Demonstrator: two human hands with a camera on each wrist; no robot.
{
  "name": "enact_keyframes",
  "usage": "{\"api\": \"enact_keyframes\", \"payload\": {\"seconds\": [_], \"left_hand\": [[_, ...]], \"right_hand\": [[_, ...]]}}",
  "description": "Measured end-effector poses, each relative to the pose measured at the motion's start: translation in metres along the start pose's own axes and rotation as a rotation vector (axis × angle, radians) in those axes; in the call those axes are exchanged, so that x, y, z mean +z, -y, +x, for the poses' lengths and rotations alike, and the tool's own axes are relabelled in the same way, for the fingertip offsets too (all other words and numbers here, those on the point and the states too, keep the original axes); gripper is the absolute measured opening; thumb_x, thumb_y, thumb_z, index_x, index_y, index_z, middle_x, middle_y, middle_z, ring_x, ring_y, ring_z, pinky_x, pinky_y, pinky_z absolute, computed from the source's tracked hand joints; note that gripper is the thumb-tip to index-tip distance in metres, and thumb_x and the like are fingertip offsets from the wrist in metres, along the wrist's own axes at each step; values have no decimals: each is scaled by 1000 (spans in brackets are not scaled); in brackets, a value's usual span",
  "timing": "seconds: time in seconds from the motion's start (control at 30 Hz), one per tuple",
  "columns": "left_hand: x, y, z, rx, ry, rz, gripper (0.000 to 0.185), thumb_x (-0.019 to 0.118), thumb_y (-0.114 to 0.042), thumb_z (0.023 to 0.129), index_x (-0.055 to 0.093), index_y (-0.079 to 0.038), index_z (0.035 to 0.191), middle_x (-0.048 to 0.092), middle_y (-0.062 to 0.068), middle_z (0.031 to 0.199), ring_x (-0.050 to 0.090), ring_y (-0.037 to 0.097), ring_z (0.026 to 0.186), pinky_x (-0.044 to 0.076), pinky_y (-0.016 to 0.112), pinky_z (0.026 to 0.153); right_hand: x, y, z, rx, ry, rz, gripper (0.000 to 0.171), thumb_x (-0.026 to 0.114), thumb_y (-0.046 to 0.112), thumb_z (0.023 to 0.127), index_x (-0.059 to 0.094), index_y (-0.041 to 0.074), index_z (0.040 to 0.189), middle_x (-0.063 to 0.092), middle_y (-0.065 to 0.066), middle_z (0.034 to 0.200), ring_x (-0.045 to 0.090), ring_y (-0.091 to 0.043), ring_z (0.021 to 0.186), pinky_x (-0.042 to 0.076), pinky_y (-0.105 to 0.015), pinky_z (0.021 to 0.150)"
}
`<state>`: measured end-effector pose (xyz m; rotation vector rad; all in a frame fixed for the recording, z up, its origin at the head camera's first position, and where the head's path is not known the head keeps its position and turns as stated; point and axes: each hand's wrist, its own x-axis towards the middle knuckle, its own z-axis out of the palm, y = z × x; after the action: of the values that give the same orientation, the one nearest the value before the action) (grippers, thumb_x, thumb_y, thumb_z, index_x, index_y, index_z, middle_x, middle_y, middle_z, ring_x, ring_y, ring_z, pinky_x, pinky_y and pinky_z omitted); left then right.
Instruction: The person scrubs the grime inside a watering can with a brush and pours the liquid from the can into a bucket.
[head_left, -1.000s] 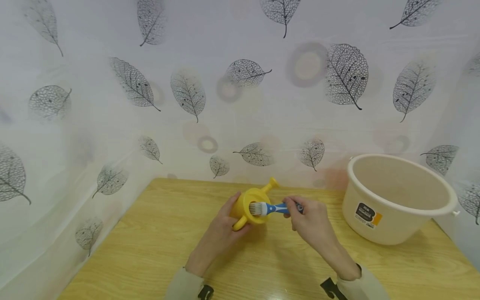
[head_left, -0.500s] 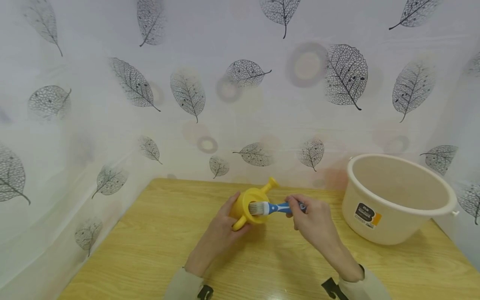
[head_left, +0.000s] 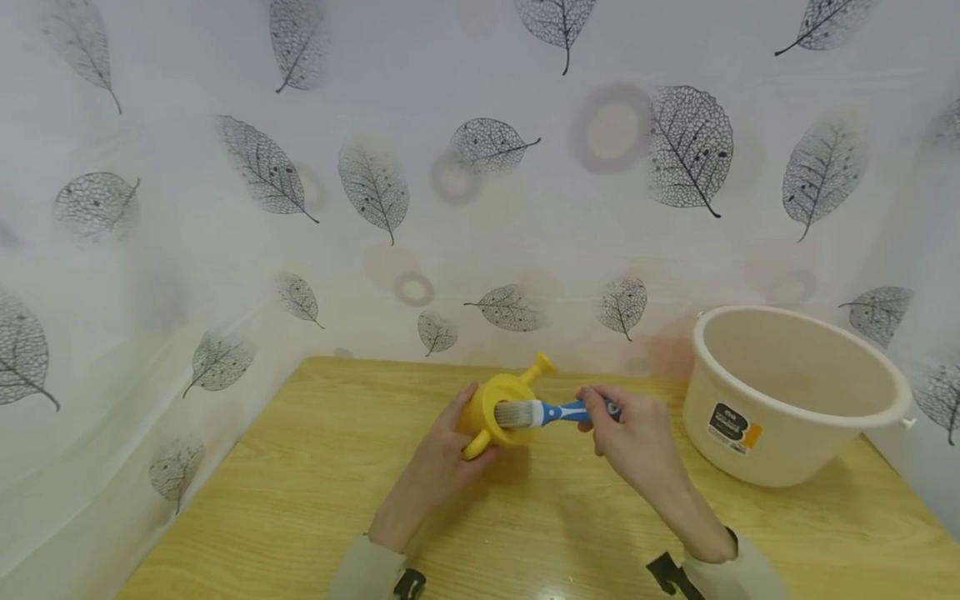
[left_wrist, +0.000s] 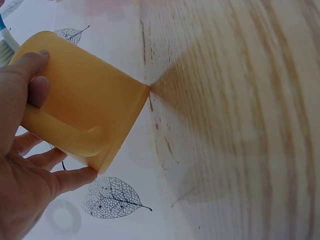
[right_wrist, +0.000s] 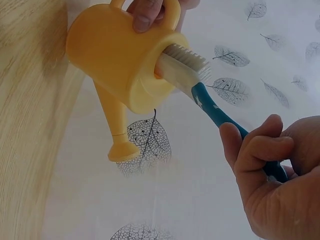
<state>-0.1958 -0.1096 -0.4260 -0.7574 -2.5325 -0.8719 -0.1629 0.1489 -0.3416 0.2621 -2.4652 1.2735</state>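
The left hand (head_left: 431,475) grips a small yellow plastic toy watering can (head_left: 501,407), held up above the light wooden counter (head_left: 300,500). In the left wrist view its fingers (left_wrist: 35,87) curl round the can's loop handle while the thumb (left_wrist: 75,179) presses the base edge. The can lies tilted on its side, open mouth toward the right hand, spout (right_wrist: 117,127) pointing away toward the wall.

The right hand (head_left: 637,442) pinches the blue handle of a blue-and-white plastic brush with pale bristles (head_left: 542,412); thumb and forefinger (right_wrist: 250,150) are curled tight on the handle's far end. The brush head (right_wrist: 182,67) sits in the can's mouth, bristles touching the rim.

Both hands meet over the middle of the counter, toward its back edge. A large cream plastic basin with a dark label (head_left: 795,392) stands at the right, near the right hand but apart from it. A white sheet printed with grey leaves (head_left: 375,183) rises directly behind the counter and along its left edge. Bare counter stretches to the left of the left hand and in front of both wrists, toward the person.
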Motion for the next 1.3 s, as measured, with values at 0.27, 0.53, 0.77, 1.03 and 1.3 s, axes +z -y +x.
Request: {"api": "enact_keyframes", "payload": {"seconds": [0.27, 0.53, 0.77, 1.03, 1.3], "left_hand": [[-1, 0, 1, -15, -7, -22, 33, 83, -25, 86, 70, -5, 63, 42, 20, 160, 46, 37, 146, 40, 48, 120], [-2, 1, 0, -3, -18, -19, 36, 83, -25, 87, 67, -7, 60, 43, 21, 159, 46, 38, 146, 41, 48, 120], [-3, 1, 0, -3, -15, -12, 38, 82, -27, 88, 67, -6, 60, 43, 21, 159, 47, 37, 145, 40, 48, 121], [-2, 3, 0, 5, -4, -17, 40, 82, -28, 88, 63, -10, 58, 42, 21, 160, 45, 37, 147, 40, 47, 121], [-1, 2, 0, -5, 1, -10, 40, 82, -28, 87, 63, -10, 58, 42, 21, 160, 45, 36, 147, 39, 47, 122]], "right_hand": [[-3, 1, 1, 33, 14, 12, 21, 58, 15, 104, 76, 4, 105, 74, -6, 73, 56, -9, 46, 37, -21, 35], [-6, 1, 1, 30, 7, 17, 22, 59, 18, 104, 77, 5, 106, 74, -5, 73, 57, -11, 45, 35, -21, 33], [-8, 2, 1, 55, 13, 0, 24, 59, 23, 105, 77, 7, 108, 75, -4, 75, 58, -11, 47, 36, -22, 34], [-18, 1, 5, 116, 161, 28, 24, 62, 22, 103, 75, 4, 112, 77, -4, 77, 56, -14, 44, 35, -21, 35], [-32, -16, 16, 229, 550, 197, 27, 64, 19, 100, 65, -2, 117, 76, -8, 79, 59, -12, 51, 45, -22, 40]]}}
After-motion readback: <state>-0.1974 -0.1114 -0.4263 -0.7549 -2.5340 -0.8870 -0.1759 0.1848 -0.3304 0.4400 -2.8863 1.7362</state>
